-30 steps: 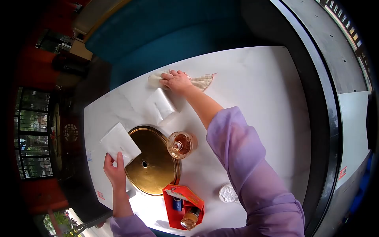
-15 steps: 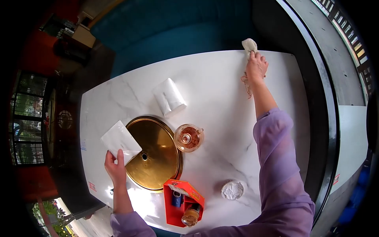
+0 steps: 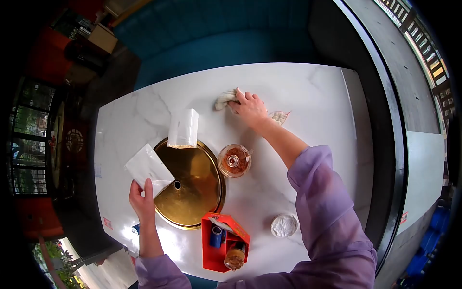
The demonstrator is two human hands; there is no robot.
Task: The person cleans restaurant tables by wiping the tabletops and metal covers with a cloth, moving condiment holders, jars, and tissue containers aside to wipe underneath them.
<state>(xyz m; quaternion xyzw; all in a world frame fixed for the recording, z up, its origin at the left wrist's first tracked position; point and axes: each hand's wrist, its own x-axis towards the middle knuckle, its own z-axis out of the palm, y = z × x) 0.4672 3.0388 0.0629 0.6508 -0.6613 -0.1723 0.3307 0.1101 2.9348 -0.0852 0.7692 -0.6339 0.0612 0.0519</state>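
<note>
My right hand is pressed on a pale cloth near the far side of the white table, its fingers closed over it. Part of the cloth, with a reddish edge, trails out by the wrist. My left hand grips the lower corner of a flat white packet, thumb on top, beside a round gold lid. A second white packet stands at the lid's far edge, overlapping its rim in view. Right of the lid is a glass teapot with reddish contents.
Near my body, a red divided box holds a dark blue can and a jar with an amber lid. A round container with a crumpled white covering sits to its right. A teal bench runs behind the table.
My right hand has swept the cloth leftward from the table's far right edge. The second white packet has shifted left and turned, onto the gold lid's edge. My left hand has barely moved.
</note>
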